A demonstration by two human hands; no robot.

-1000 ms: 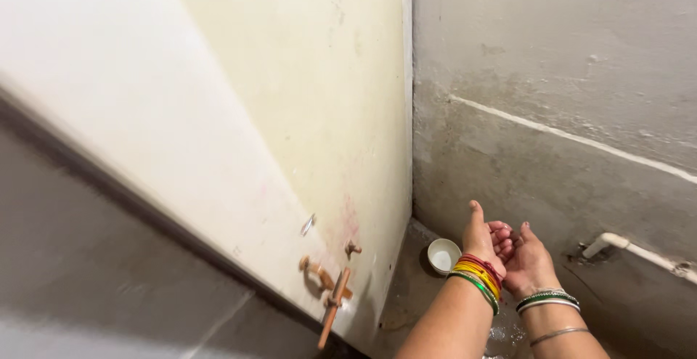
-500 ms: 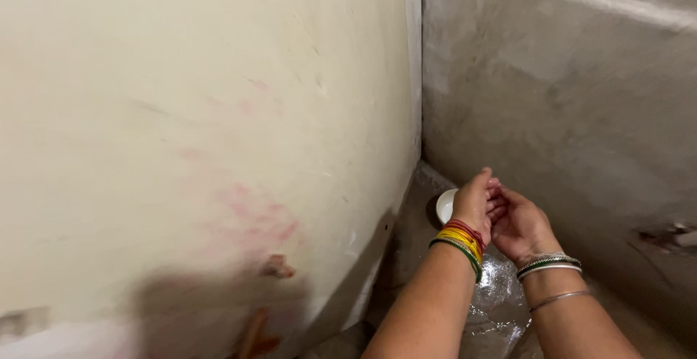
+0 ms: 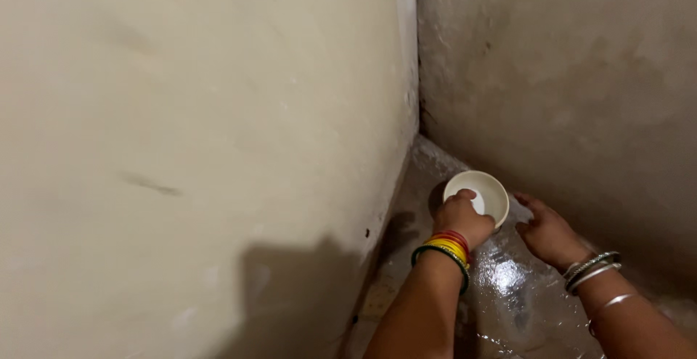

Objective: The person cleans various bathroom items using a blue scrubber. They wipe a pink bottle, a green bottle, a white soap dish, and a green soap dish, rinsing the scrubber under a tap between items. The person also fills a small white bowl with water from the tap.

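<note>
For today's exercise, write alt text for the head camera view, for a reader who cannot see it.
A person's left hand grips the rim of a small white bowl on a wet floor in a wall corner. The right hand hovers open beside it; both wrists wear bangles.

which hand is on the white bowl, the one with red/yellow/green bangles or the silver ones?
The left hand, with the red, yellow and green bangles, grips the white bowl by its rim. The right hand is beside it, apart.

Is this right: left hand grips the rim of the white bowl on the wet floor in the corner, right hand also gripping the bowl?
Not quite. The left hand does grip the near rim of the white bowl on the wet floor in the corner, but the right hand is beside the bowl, apart from it and holding nothing, as the head view shows.
</note>
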